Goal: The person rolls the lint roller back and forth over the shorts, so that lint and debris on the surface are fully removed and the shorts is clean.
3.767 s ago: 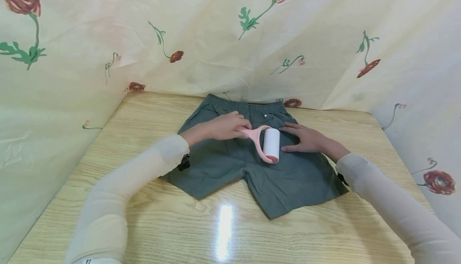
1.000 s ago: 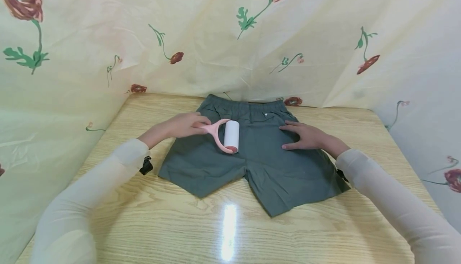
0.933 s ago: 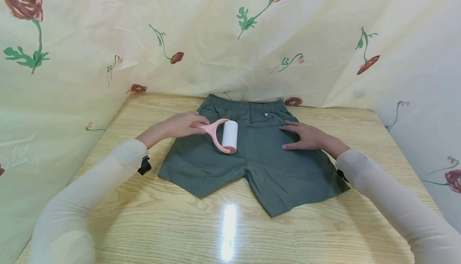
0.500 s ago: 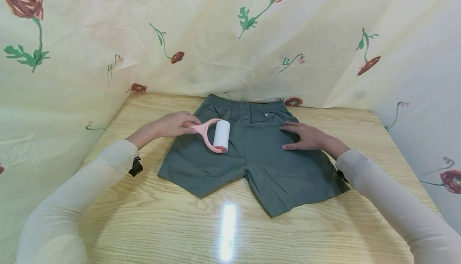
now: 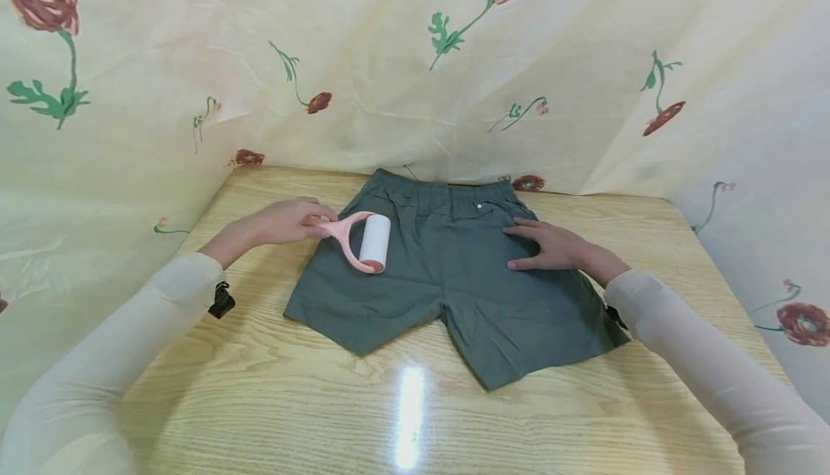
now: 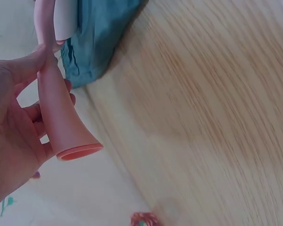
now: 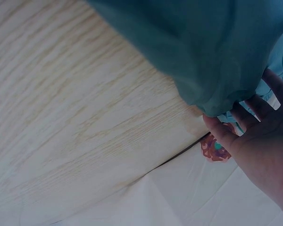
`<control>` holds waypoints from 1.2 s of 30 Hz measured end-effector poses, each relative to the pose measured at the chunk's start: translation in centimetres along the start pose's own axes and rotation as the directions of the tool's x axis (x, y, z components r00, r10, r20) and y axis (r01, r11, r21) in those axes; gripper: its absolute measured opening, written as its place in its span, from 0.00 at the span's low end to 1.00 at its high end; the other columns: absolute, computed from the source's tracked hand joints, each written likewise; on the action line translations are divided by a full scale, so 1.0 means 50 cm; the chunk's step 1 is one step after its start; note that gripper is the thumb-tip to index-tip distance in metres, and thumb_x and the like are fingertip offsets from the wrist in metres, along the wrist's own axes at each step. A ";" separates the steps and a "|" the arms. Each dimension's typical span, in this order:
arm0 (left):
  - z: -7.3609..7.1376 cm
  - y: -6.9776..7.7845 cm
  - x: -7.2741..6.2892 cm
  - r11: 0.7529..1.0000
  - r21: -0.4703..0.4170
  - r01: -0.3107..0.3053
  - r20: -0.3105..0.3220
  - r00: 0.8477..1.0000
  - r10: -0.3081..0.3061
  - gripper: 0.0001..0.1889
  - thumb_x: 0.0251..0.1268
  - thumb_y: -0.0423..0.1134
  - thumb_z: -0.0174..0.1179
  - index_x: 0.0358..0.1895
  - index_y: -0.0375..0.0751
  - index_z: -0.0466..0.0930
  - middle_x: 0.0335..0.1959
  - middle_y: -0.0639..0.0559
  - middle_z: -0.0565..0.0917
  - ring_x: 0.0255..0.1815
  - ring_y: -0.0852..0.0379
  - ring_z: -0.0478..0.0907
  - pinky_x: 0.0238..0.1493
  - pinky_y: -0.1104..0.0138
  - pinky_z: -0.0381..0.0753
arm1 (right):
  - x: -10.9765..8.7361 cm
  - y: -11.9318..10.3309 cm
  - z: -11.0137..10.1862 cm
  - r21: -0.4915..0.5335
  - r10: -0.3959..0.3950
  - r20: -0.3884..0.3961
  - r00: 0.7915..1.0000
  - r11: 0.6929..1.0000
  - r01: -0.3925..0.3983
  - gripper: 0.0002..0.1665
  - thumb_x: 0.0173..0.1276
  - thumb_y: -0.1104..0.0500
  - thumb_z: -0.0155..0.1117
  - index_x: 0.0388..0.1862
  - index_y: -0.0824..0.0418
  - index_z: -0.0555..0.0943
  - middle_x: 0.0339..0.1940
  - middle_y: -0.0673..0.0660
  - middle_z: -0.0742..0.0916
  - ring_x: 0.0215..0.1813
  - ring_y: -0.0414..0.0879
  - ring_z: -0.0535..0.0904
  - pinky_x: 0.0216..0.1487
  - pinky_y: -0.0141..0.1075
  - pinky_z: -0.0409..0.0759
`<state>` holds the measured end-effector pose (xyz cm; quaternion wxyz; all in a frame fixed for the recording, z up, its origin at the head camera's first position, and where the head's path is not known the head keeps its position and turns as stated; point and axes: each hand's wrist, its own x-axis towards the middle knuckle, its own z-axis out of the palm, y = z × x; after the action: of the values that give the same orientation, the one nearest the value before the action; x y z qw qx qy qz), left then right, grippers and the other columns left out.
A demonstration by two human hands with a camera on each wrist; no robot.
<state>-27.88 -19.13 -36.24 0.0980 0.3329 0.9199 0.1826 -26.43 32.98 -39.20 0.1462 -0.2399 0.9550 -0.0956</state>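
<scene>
Dark green shorts (image 5: 480, 280) lie spread on the wooden table, waistband toward the back wall. My left hand (image 5: 285, 221) grips the pink handle of a lint roller (image 5: 375, 244), whose white roll sits over the left part of the shorts. In the left wrist view the flared handle end (image 6: 68, 122) shows between thumb and fingers. My right hand (image 5: 551, 246) rests on the right side of the shorts with its fingers spread; in the right wrist view the fingers (image 7: 254, 113) touch the cloth's edge.
A pale curtain with a flower print (image 5: 389, 64) hangs behind the table and along both sides. Bare wood (image 5: 311, 410) of the tabletop shows in front of the shorts, with a bright light reflection on it.
My left hand has moved the lint roller leftward across the shorts, from the right half to the left part. My right hand has stayed in place on the cloth.
</scene>
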 end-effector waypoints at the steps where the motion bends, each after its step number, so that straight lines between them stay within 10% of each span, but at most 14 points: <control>1: -0.002 -0.003 -0.004 1.000 -0.002 0.000 -0.003 1.000 0.000 0.17 0.72 0.38 0.64 0.61 0.39 0.83 0.51 0.41 0.84 0.52 0.44 0.80 0.58 0.46 0.78 | 0.000 0.000 0.000 0.001 0.000 0.000 1.000 1.000 0.000 0.49 0.67 0.34 0.67 0.78 0.58 0.67 0.81 0.71 0.61 0.80 0.72 0.56 0.72 0.67 0.61; 17: -0.012 0.008 -0.012 0.999 0.013 -0.041 -0.005 0.999 0.041 0.17 0.71 0.38 0.64 0.59 0.36 0.83 0.49 0.41 0.85 0.49 0.46 0.80 0.57 0.46 0.77 | 0.001 0.001 0.002 0.005 -0.004 0.009 1.000 1.000 0.004 0.50 0.67 0.34 0.67 0.79 0.59 0.66 0.81 0.71 0.61 0.80 0.73 0.56 0.72 0.68 0.61; 36: 0.019 0.065 0.068 0.986 -0.009 -0.165 -0.007 0.986 0.165 0.17 0.72 0.40 0.63 0.59 0.35 0.82 0.50 0.40 0.84 0.50 0.45 0.79 0.55 0.50 0.77 | 0.001 0.003 0.003 0.008 -0.013 -0.006 1.000 1.000 0.013 0.49 0.67 0.35 0.67 0.78 0.59 0.67 0.81 0.72 0.61 0.80 0.73 0.56 0.72 0.67 0.61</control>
<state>-28.30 -14.35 -36.00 0.0813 0.4069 0.8886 0.1954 -26.49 33.05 -39.36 0.1437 -0.2453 0.9534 -0.1009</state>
